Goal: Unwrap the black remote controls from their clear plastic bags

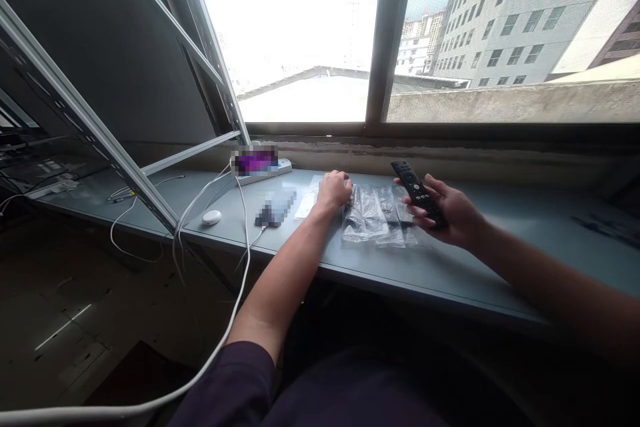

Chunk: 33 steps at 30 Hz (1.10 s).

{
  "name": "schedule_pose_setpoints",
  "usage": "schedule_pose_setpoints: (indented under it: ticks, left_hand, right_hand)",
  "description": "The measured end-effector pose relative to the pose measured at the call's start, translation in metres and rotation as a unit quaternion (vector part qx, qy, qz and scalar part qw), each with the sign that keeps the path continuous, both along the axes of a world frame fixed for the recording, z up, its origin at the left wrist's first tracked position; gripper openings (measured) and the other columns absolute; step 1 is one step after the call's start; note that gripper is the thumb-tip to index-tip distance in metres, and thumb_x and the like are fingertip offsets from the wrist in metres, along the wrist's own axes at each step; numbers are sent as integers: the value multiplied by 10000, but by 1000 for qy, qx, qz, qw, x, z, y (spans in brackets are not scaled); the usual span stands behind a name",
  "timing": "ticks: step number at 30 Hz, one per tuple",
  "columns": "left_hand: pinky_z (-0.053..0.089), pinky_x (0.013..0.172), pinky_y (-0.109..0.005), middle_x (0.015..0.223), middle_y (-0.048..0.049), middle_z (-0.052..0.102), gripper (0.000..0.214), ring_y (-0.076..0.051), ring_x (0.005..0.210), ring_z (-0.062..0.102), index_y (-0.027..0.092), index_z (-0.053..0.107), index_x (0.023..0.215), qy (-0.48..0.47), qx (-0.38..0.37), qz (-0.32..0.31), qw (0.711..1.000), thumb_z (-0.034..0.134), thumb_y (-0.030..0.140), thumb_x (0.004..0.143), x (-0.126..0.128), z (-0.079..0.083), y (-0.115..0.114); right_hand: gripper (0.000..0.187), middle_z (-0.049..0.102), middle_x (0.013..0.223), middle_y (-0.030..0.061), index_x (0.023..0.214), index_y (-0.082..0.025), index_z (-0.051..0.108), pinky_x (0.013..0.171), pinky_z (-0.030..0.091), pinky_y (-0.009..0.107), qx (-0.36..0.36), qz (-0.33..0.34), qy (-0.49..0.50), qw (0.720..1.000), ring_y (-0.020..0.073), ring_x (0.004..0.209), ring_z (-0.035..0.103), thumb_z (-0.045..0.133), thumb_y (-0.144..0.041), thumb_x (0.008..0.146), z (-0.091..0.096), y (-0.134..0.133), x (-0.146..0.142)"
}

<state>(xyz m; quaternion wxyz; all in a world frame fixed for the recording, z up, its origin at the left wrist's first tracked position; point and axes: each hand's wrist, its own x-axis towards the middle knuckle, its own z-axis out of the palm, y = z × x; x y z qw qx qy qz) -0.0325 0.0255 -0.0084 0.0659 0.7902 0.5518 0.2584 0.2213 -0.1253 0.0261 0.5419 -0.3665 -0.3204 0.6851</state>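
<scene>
Right hand (pixel 453 210): fingers wrapped around black remote (pixel 417 188), raised over tabletop (pixel 520 233). Left hand (pixel 334 190): fingers curled at clear plastic bags (pixel 367 217), grip unclear. Bags between tabletop's near and far edges. Leftward: blurred phone (pixel 277 208), white round case (pixel 211 217) toward near edge; power strip (pixel 286 165) by far edge.

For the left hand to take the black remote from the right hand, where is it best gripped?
Probably by the long edges at the upper end of the black remote, with the left hand coming from the window side. The remote is long and slim; that end points toward the window and juts beyond the right hand.
</scene>
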Motion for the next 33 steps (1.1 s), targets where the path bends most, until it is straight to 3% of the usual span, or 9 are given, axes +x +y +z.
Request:
schedule_pose_setpoints:
  ticks: [5,10,15,17,21,24,29,33]
  left_hand:
    - [518,1244,-422,1514,-140,774,380,-319,1459,650,212,827,1391,2,0,-1,1000,562,343,1152,1,1,-2]
    - [524,1237,-404,1510,-136,779,366,-314,1447,669,205,829,1386,5,2,-5,1000,579,343,1157,1,0,-1]
    - [523,1239,-398,1494,-138,786,359,-311,1443,679,203,831,1379,7,7,-4,1000,587,338,1154,1,-1,1]
    - [522,1243,-400,1493,-141,787,366,-310,1441,680,195,830,1383,6,7,-6,1000,583,337,1153,1,-2,2]
    - [524,1243,-402,1505,-134,784,369,-308,1451,673,209,830,1389,3,4,-8,1000,582,346,1152,0,-2,2]
    - [520,1252,-407,1504,-141,783,370,-311,1451,672,204,834,1382,1,3,-9,1000,580,343,1151,0,-2,2]
    - [523,1252,-408,1496,-146,786,377,-315,1449,672,198,835,1386,2,2,-8,1000,577,340,1151,0,0,-1]
    - [519,1252,-405,1493,-145,787,377,-314,1460,665,209,836,1395,2,-1,-4,1000,579,335,1148,0,0,-1]
  right_hand:
    - [327,631,758,49,1258,-204,785,351,480,234,-28,1,19,999,163,515,479,502,-336,1164,4,-5,-4]
    - [304,590,763,25,1232,-232,774,398,551,254,-6,-1,37,999,173,557,535,608,-479,1170,-2,0,-2]
    - [164,771,996,88,1252,-258,752,528,682,270,-8,-41,-2,999,217,766,747,672,-370,1163,-6,5,1]
    - [180,815,1127,139,1247,-258,733,484,664,276,-17,-43,-11,999,246,825,775,621,-380,1178,-6,5,1]
    - [237,761,983,120,1218,-271,706,331,504,255,8,11,-5,1000,207,605,609,547,-442,1178,-6,3,2]
    - [246,655,857,60,1259,-264,729,331,488,250,16,39,3,999,176,527,499,564,-410,1149,-5,0,0]
    - [236,602,837,44,1218,-226,779,337,483,223,-7,9,17,1000,162,559,515,642,-401,1138,-2,-3,-4]
    - [143,670,926,71,1182,-221,795,425,583,250,11,-7,15,1000,185,656,612,719,-224,1061,-4,-1,-4]
